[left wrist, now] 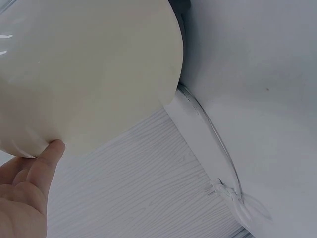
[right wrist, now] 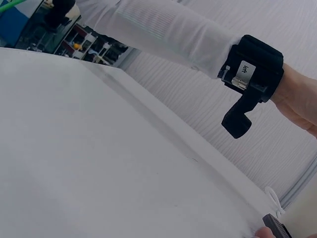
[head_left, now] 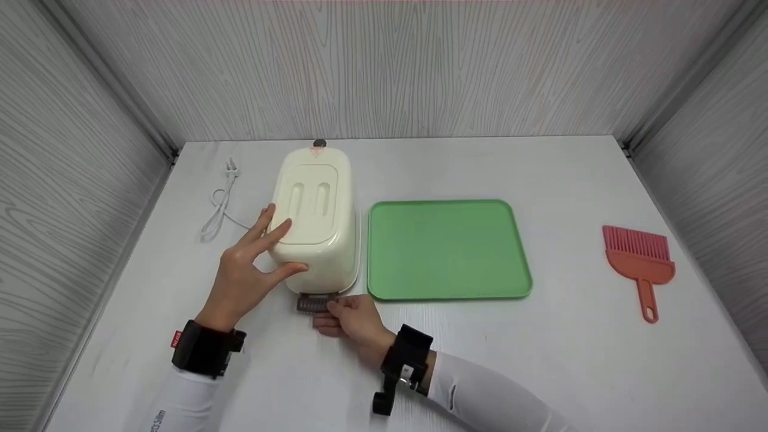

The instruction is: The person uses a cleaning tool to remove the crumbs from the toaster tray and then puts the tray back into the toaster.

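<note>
A cream toaster (head_left: 312, 204) with a closed lid stands left of the middle of the table. My left hand (head_left: 243, 279) rests on its near left corner, fingertips on the lid and side, thumb against the near end; the thumb also shows on the cream shell (left wrist: 99, 74) in the left wrist view. From under the toaster's near end juts a dark slatted crumb tray (head_left: 311, 304). My right hand (head_left: 357, 321) pinches its right part between thumb and fingers. In the right wrist view, only a fingertip and the dark tray end (right wrist: 275, 225) appear at the bottom right.
Right of the toaster lies a green tray (head_left: 444, 249). A red brush fitted to a small orange dustpan (head_left: 641, 270) lies at the far right. The white power cord (head_left: 222, 204) and its plug lie left of the toaster. Pale wood-grain panels (head_left: 396, 72) enclose the table.
</note>
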### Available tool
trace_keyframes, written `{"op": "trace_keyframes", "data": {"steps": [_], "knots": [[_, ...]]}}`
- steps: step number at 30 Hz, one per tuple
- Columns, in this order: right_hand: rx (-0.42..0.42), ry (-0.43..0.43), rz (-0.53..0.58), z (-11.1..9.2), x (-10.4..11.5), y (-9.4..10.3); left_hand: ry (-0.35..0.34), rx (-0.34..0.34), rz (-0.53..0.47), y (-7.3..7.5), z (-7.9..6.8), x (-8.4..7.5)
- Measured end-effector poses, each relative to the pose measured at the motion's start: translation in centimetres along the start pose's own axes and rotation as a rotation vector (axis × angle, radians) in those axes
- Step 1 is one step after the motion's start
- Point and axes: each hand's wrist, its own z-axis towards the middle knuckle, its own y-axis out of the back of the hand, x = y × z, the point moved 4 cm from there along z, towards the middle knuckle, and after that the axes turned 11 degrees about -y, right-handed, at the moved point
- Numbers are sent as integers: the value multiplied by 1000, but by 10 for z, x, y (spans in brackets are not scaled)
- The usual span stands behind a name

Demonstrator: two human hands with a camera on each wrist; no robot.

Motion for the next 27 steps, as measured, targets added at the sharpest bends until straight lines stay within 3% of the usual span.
{"op": "trace_keyframes", "data": {"steps": [27], "knots": [[31, -41, -15, -12, -10, 2, 13, -4, 8, 0, 0, 1]]}}
